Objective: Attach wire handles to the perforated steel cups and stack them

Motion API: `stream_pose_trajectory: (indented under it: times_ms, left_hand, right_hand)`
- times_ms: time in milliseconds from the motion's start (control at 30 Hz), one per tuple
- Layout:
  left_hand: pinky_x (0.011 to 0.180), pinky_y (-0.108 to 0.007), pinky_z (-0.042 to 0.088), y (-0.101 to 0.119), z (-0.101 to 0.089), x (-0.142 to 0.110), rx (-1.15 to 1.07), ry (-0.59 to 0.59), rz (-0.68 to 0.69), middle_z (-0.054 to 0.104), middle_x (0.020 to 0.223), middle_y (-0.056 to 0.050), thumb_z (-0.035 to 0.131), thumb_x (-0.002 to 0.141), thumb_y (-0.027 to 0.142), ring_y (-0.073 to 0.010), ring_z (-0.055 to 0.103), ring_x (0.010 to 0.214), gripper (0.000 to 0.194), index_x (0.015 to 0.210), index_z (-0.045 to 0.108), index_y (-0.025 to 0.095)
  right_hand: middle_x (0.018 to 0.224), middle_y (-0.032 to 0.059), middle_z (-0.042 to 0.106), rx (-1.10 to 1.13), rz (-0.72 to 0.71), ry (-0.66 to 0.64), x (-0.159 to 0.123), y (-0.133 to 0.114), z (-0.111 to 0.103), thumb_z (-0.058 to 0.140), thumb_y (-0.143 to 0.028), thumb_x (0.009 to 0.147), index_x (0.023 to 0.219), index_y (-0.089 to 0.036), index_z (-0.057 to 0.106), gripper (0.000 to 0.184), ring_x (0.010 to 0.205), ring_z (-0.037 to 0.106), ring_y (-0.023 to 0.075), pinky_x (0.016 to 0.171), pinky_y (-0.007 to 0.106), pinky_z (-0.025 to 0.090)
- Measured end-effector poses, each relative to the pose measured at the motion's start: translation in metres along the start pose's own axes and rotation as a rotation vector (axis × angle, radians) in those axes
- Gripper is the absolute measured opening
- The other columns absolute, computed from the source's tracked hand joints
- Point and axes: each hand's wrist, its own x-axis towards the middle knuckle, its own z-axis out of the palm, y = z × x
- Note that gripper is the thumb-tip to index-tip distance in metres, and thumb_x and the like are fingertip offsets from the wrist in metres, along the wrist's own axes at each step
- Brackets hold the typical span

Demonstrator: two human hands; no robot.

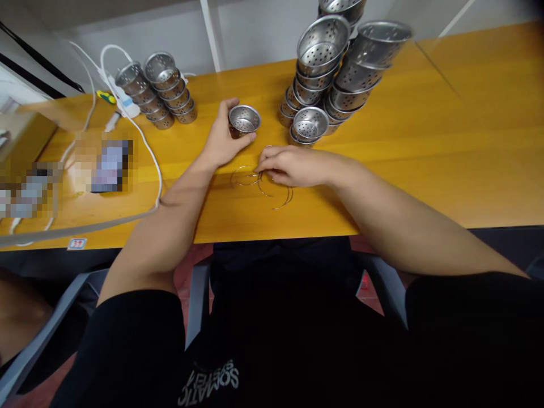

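Observation:
My left hand [221,139] is wrapped round the side of a small perforated metal cup [245,120], thumb in front and fingers behind. The cup stands upright with its mouth facing up. Just right of it, my right hand [295,164] pinches at thin curved wire rings [246,184] lying on the table. Its fingertips close at the wire's upper end. Several wires overlap under and below that hand, so I cannot tell them apart. Behind the right hand is a short stack of perforated cups [311,126].
Tall stacks of perforated cups [323,51] rise at the back right, and shorter stacks [173,93] stand at the back left. A white cable [148,144] crosses the wooden table [446,158]. A blurred phone-like object [111,165] lies left. Another person's limb [21,311] shows at lower left.

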Motion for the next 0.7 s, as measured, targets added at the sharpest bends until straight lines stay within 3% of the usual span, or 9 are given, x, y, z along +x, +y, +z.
stream_pose_trajectory:
  times_ms: [133, 233, 533, 700]
  left_hand:
    - [0.159, -0.064, 0.054, 0.002, 0.000, -0.001, 0.005, 0.006, -0.006, 0.071, 0.188, -0.015, 0.118, 0.077, 0.050, -0.0478, 0.067, 0.179, 0.101, 0.160, 0.063, 0.036]
    - [0.158, -0.063, 0.055, -0.002, 0.001, -0.001, 0.022, 0.010, -0.006, 0.070, 0.189, -0.015, 0.119, 0.079, 0.051, -0.0475, 0.067, 0.180, 0.101, 0.162, 0.064, 0.035]
    - [0.151, -0.065, 0.063, -0.057, 0.003, 0.019, 0.033, -0.014, 0.171, 0.067, 0.189, -0.024, 0.116, 0.083, 0.057, -0.0491, 0.073, 0.173, 0.114, 0.175, 0.055, 0.028]
    - [0.152, -0.065, 0.063, -0.069, 0.003, 0.024, 0.041, -0.016, 0.184, 0.067, 0.190, -0.023, 0.113, 0.090, 0.062, -0.0485, 0.073, 0.174, 0.109, 0.176, 0.056, 0.029]
  right_hand:
    - [0.147, 0.0146, 0.083, -0.013, 0.021, -0.055, -0.007, -0.004, -0.007, 0.067, -0.011, 0.108, 0.151, -0.025, 0.094, 0.052, 0.132, 0.081, 0.0346, 0.125, 0.051, 0.066]
    - [0.142, 0.0164, 0.083, -0.057, 0.044, -0.056, -0.008, -0.009, -0.009, 0.065, -0.012, 0.114, 0.143, -0.021, 0.094, 0.042, 0.132, 0.080, 0.0350, 0.124, 0.051, 0.065]
    - [0.123, 0.0126, 0.083, -0.126, 0.029, 0.003, -0.004, -0.010, -0.005, 0.069, -0.011, 0.117, 0.115, -0.022, 0.087, 0.021, 0.115, 0.078, 0.0314, 0.105, 0.042, 0.059]
    - [0.129, 0.0160, 0.080, -0.177, 0.190, -0.037, -0.002, -0.026, -0.004, 0.067, -0.011, 0.121, 0.113, -0.020, 0.080, 0.018, 0.107, 0.074, 0.0306, 0.093, 0.041, 0.050]
